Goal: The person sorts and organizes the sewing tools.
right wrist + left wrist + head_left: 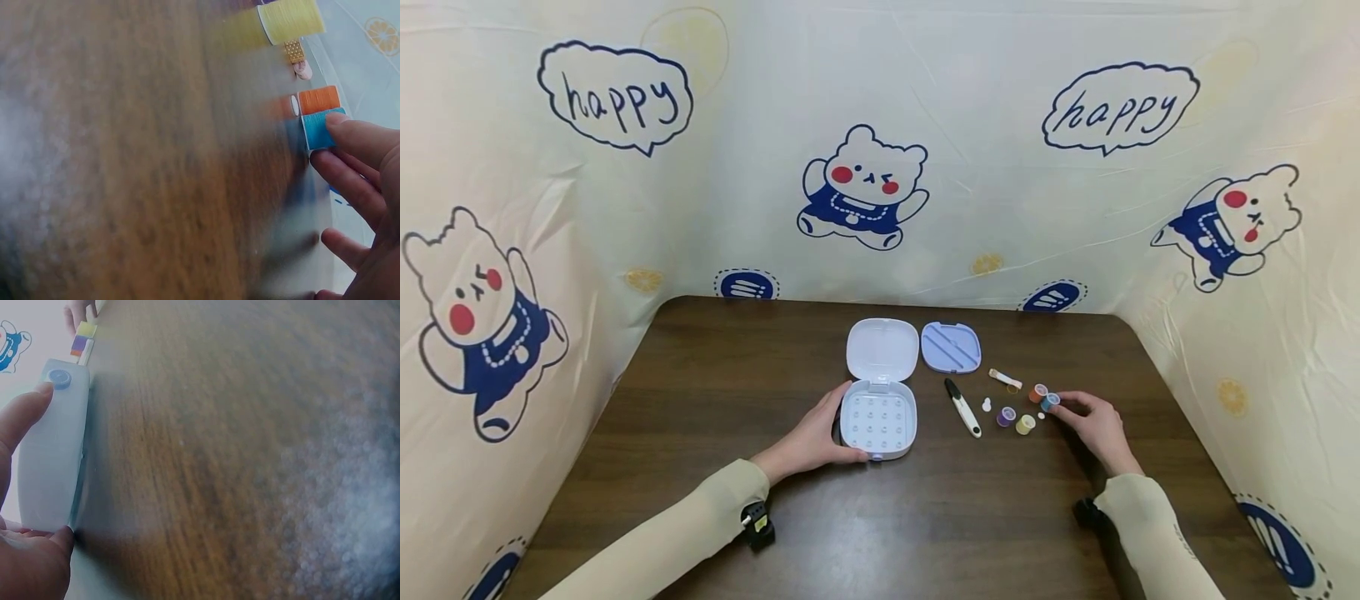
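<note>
My left hand (812, 437) grips a pale blue storage box (878, 450) by its left side. In the left wrist view, its thumb lies beside the round latch button (59, 379) on the box's front. The lid (882, 348) is folded back, and rows of small pegs show inside. Over at the right, my right hand (1093, 425) pinches a blue thread spool (319, 130) between thumb and fingers. An orange spool (320, 99) stands right beside the blue one. Nearer the box are a purple spool (1006, 417) and a yellow spool (1026, 426).
A blue tray (951, 347) with diagonal ridges lies right of the lid. Between box and spools are a slim white tool with a black end (963, 408), a small white piece (987, 404) and a narrow whitish tube (1004, 379). A printed cloth hangs around the dark wooden table (715, 367).
</note>
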Available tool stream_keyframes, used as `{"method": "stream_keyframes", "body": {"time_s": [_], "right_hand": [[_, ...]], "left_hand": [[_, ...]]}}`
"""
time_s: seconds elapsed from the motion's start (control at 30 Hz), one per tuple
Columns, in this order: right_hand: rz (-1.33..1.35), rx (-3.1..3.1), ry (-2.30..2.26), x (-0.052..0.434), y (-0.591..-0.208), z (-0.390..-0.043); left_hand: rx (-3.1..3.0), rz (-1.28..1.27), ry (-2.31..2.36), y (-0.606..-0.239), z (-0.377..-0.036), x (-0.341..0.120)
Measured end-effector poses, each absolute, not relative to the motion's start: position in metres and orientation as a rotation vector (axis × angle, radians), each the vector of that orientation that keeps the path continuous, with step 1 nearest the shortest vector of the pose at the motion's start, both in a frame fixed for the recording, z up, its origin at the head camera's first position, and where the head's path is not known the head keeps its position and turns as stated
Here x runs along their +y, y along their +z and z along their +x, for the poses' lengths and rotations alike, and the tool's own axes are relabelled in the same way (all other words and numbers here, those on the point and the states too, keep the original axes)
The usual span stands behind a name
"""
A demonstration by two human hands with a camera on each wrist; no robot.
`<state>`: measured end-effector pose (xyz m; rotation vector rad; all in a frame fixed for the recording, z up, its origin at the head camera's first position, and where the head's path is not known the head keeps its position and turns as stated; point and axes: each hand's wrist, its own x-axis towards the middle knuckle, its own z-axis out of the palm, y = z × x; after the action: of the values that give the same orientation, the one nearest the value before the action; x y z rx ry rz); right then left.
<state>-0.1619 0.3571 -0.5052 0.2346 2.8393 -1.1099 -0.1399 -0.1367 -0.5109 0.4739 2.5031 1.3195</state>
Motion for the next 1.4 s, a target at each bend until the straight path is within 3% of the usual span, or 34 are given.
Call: {"method": "stream_keyframes", "body": {"time_s": [0.9, 1.4], "right_hand": [[0.044, 3.033, -1.125, 0.357, -0.496, -0.148], [-0.035, 3.058, -1.129, 0.334, -0.481, -0.146]], "left_hand": [[2.529, 0.468, 1.328, -0.511, -0.132, -0.133], [2.511, 0.460, 1.316, -0.508, -0.135, -0.136]]}}
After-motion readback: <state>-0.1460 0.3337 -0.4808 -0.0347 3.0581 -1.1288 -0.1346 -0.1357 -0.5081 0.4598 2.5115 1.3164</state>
